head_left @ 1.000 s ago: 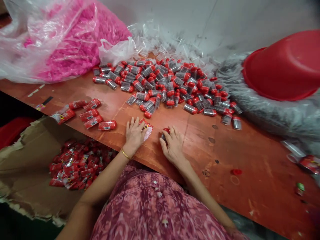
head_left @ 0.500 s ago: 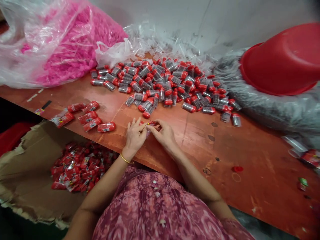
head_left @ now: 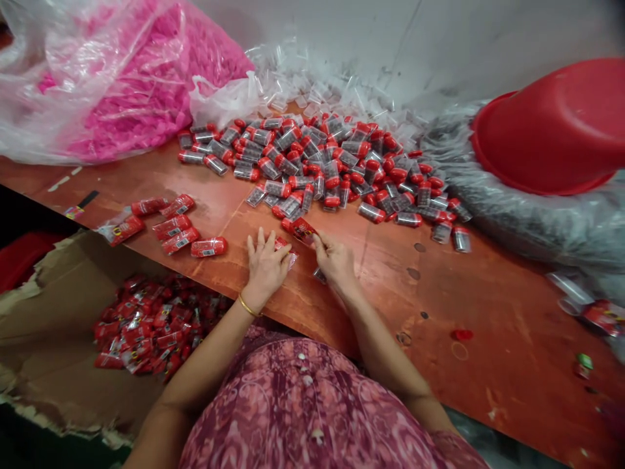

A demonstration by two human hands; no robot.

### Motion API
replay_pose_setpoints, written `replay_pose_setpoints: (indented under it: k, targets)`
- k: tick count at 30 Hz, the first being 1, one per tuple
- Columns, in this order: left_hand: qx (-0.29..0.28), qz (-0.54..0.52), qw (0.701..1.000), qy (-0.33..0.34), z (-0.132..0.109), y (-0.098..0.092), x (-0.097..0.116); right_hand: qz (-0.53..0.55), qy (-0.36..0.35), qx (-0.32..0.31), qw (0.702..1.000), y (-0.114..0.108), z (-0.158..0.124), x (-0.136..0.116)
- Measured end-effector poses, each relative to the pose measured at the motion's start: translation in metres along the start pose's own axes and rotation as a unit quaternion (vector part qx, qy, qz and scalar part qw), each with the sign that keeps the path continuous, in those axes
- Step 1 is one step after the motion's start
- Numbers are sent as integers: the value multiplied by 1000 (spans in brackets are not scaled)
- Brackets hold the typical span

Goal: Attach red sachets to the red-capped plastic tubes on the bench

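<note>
My right hand (head_left: 336,264) pinches a flat red printed wrapper (head_left: 301,229) between thumb and fingers, its far end reaching toward the pile. Partly under that hand lies a small dark-and-clear piece (head_left: 319,275), mostly hidden. My left hand (head_left: 266,264) rests on the table with its fingers spread, beside and partly over another red packet with a clear plastic end (head_left: 284,245). Just beyond both hands is a heap of clear tubes with red caps and dark contents (head_left: 332,163). Several red wrapped packets (head_left: 209,247) lie to the left.
A cardboard box (head_left: 49,352) below the table's left edge holds many red packets. At the back stand a bag of pink pieces (head_left: 141,85) and loose clear plastic pieces (head_left: 312,81). To the right, a red tub (head_left: 551,130) sits on a grey plastic bag (head_left: 488,202).
My hands have moved apart. The right now holds out a red wrapper, while the left has spread over a packet on the table. The view has shifted slightly.
</note>
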State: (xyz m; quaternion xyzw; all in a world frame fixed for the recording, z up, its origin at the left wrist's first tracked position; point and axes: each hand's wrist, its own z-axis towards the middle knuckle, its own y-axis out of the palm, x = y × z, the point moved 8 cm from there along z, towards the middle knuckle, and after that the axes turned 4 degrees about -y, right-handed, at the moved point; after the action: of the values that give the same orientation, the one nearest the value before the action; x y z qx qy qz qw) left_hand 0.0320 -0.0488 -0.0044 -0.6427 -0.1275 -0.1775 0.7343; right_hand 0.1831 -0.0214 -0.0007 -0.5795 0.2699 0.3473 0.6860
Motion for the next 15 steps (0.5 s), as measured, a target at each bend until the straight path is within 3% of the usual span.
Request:
replay_pose_setpoints:
  k: [5, 7, 11, 15]
  targets:
    - [45, -63, 997, -29, 7, -21, 7, 218, 62, -30, 974, 10, -1, 10]
    - [36, -91, 995, -19, 11, -22, 11, 256, 91, -49, 961, 18, -4, 13]
    - [4, -57, 998, 21, 15, -8, 14, 208, 74, -11, 975, 14, -5, 15]
    - [12, -35, 999, -7, 18, 2, 5, 178, 40, 46, 982, -3, 1, 14]
